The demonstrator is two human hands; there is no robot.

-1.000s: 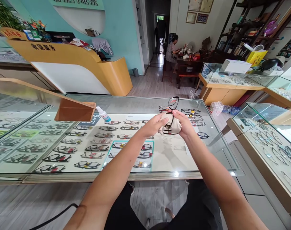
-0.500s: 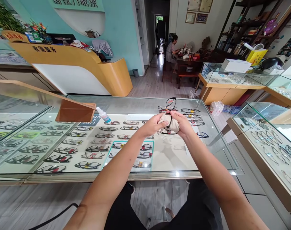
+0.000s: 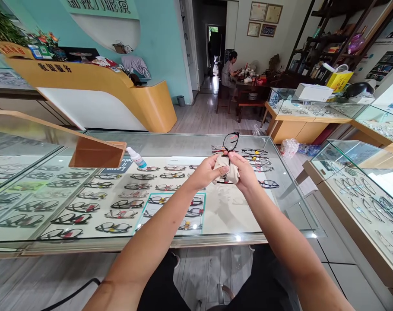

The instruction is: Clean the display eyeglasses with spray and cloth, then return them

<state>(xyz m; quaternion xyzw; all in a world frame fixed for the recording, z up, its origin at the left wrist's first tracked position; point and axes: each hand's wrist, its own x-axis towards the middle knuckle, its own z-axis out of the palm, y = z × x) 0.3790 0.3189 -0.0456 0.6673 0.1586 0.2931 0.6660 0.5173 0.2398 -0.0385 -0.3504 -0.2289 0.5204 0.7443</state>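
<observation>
Above the glass counter, my left hand (image 3: 203,172) and my right hand (image 3: 244,171) are closed close together round dark-framed eyeglasses (image 3: 231,141) and a beige cloth (image 3: 221,163). One lens of the eyeglasses sticks up above my fingertips; the rest is partly covered by the cloth and fingers. My left fingers pinch the cloth, while my right thumb and fingers grip the frame and cloth together. A small white spray bottle (image 3: 136,158) with blue at its base stands on the counter, left of my hands.
Beneath the counter glass (image 3: 229,216) lie rows of eyeglasses (image 3: 128,204). A wooden-framed mirror or stand (image 3: 97,151) is at the left. More display cases (image 3: 352,190) stand at the right. A person (image 3: 229,73) sits at a table in the back.
My hands turn the eyeglasses and cloth slightly; the raised lens tilts more to the right. The whole view has shifted a little.
</observation>
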